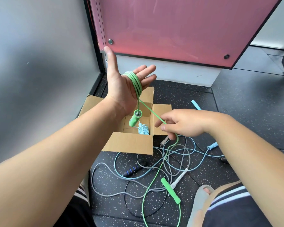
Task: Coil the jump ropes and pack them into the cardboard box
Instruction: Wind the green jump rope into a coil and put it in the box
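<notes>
My left hand [121, 82] is raised palm up above the open cardboard box [129, 143], fingers spread. Several turns of the green jump rope [135, 81] are wound around its palm. One green handle [134, 118] dangles below that hand over the box. My right hand [182, 123] pinches the green cord to the right of the box. The cord runs down to the floor, where the other green handle [170, 190] lies. A coiled light-blue rope [143, 129] rests inside the box.
Tangled light-blue, grey and black ropes [179, 154] lie on the speckled dark floor, with a blue-black handle [131, 172], a white handle [179, 177] and light-blue handles [212, 145]. A pink panel [170, 27] stands behind the box, a grey wall on the left. My knees are at the bottom.
</notes>
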